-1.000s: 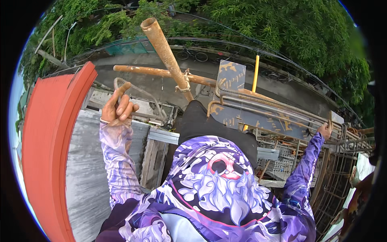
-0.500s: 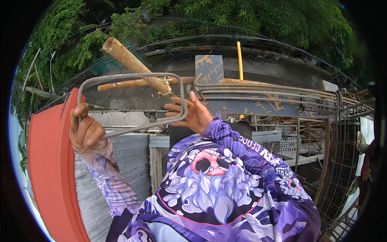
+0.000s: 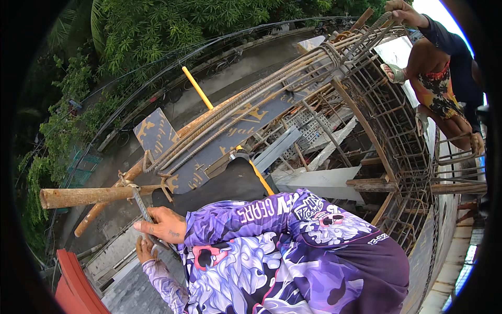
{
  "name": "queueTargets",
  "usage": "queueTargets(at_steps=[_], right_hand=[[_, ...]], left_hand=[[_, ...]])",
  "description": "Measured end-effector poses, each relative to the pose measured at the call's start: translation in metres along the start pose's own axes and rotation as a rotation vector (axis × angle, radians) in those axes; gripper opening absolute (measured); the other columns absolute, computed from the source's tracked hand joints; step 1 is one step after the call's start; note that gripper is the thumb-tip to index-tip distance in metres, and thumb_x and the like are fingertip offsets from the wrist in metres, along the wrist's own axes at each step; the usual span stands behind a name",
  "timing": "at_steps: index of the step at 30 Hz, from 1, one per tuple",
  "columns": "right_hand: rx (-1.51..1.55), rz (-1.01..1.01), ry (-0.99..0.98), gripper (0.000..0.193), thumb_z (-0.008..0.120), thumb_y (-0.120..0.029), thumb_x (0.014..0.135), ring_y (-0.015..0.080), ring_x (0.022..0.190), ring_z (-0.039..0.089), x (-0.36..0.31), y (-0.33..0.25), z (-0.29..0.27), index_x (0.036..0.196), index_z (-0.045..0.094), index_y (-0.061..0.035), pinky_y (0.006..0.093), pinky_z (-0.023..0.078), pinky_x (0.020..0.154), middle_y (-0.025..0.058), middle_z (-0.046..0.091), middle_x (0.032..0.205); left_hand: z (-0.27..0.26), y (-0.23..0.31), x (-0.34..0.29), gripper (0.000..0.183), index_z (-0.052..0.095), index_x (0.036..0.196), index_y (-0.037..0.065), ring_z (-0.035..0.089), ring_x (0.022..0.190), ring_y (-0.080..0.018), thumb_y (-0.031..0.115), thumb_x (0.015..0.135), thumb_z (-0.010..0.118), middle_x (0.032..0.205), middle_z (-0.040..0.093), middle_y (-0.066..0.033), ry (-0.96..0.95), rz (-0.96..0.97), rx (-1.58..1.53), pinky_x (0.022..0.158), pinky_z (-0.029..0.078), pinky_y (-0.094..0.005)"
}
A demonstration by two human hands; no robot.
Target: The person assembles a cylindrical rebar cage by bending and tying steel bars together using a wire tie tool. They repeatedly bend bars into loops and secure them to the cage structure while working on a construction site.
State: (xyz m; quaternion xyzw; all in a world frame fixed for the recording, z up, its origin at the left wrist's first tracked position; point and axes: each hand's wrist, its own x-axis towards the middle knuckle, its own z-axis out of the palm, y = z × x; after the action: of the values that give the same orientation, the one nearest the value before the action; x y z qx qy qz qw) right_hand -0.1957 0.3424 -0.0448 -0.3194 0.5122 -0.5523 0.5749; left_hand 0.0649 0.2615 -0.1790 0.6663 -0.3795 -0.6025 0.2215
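Note:
A bent ribbed rebar stirrup stands almost edge-on at the lower left, so most of its loop is hidden. My right hand is closed round its bar, thumb toward the left. Just below, my left hand has its fingers curled at the same stirrup, partly hidden by the right hand and sleeve. The upper end of the stirrup meets a rusty pipe where that crosses another rusty pipe. Long rebars with hooked ends run from beside the pipes up to the right.
Dark form panels lie along the rebars, high over a street. Rebar cages and a wooden brace stand at right. A co-worker's hand grips rebar at the upper right. A red roof edge lies lower left.
My view has swung toward the right, bringing a co-worker into sight. My right hand, open by the stirrup before, is now closed on it. The stirrup has turned edge-on.

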Motion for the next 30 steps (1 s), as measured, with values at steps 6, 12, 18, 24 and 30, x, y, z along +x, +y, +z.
queueTargets(at_steps=[6, 12, 18, 24, 30], right_hand=[[0.121, -0.027, -0.061, 0.034, 0.058, -0.033, 0.086, 0.0142, 0.068, 0.057, 0.001, -0.009, 0.022, 0.091, 0.058, 0.0012, 0.0309, 0.047, 0.062, 0.0077, 0.061, 0.074], [0.143, -0.043, -0.124, 0.039, 0.056, -0.035, 0.087, 0.0223, 0.080, 0.062, -0.002, -0.031, 0.034, 0.099, 0.055, 0.0020, 0.0340, 0.049, 0.073, 0.0154, 0.064, 0.088], [-0.017, -0.157, -0.077, 0.046, 0.057, -0.041, 0.084, 0.0289, 0.084, 0.061, -0.006, -0.034, 0.046, 0.104, 0.053, 0.0011, 0.0389, 0.046, 0.075, 0.0177, 0.062, 0.089], [-0.211, -0.317, -0.320, 0.047, 0.058, -0.033, 0.085, 0.0308, 0.113, 0.050, -0.009, -0.029, 0.030, 0.120, 0.052, -0.0032, 0.0372, 0.040, 0.095, 0.0166, 0.047, 0.126], [0.124, 0.358, -0.101, 0.049, 0.041, -0.040, 0.095, 0.0185, 0.085, 0.062, -0.012, 0.021, -0.115, 0.114, 0.056, 0.0023, 0.0306, 0.052, 0.075, 0.0140, 0.065, 0.098]], left_hand=[[0.033, 0.115, -0.099, 0.057, 0.041, 0.126, -0.005, 0.056, 0.094, -0.0195, 0.041, 0.092, 0.046, 0.111, 0.054, -0.0141, -0.405, 0.581, -0.008, 0.077, 0.047, -0.0302], [0.040, 0.120, -0.120, 0.061, 0.035, 0.131, -0.004, 0.052, 0.106, -0.0239, 0.036, 0.089, 0.054, 0.118, 0.050, -0.0151, -0.301, 0.865, 0.177, 0.089, 0.043, -0.0354], [0.061, 0.121, -0.120, 0.053, 0.037, 0.132, -0.002, 0.053, 0.102, -0.0179, 0.011, 0.086, 0.060, 0.112, 0.054, -0.0103, -0.214, 0.871, 0.056, 0.087, 0.042, -0.0291], [0.065, 0.136, -0.133, 0.035, 0.058, 0.114, 0.006, 0.064, 0.084, -0.0221, 0.001, 0.080, 0.062, 0.098, 0.063, -0.0125, 0.197, 1.125, 0.514, 0.071, 0.049, -0.0309], [0.014, 0.151, -0.132, 0.028, 0.061, 0.089, 0.007, 0.058, 0.087, -0.0206, -0.007, 0.066, 0.055, 0.099, 0.057, -0.0073, 0.308, 1.224, 0.619, 0.071, 0.045, -0.0305]])
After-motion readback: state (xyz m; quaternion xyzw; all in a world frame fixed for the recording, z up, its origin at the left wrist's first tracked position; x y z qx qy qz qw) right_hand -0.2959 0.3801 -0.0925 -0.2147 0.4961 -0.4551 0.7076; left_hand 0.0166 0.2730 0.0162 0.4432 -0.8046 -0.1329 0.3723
